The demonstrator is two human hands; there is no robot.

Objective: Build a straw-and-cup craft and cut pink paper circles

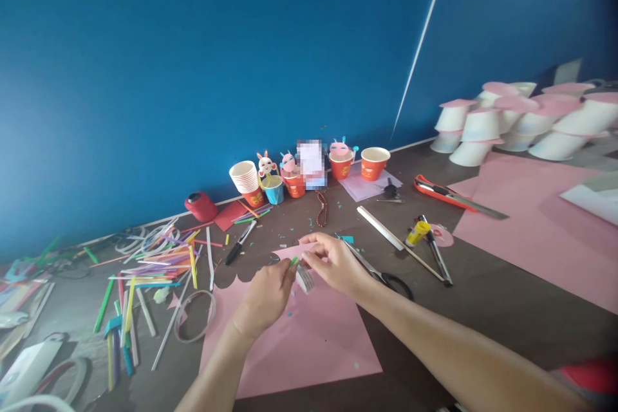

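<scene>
My left hand [268, 296] is closed, with a short bit of green straw [293, 261] poking out between its thumb and finger. Close by on the right, my right hand [334, 262] has its thumb and fingers pinched together; what sits between them is hidden. Just below its fingertips shows a small white ribbed piece [305, 279], perhaps a tape roll, too blurred to be sure. Both hands are over a pink paper sheet [309, 354] with a scalloped cut upper left edge. Scissors [386, 277] lie partly behind my right wrist.
Loose coloured straws [164, 257] and a tape ring [196, 315] lie left. Paper cups [246, 183] and decorated cups [341, 166] line the wall. Rightward are a glue stick [418, 233], an orange box cutter [444, 193], pink sheets [545, 232] and stacked white cups [477, 135].
</scene>
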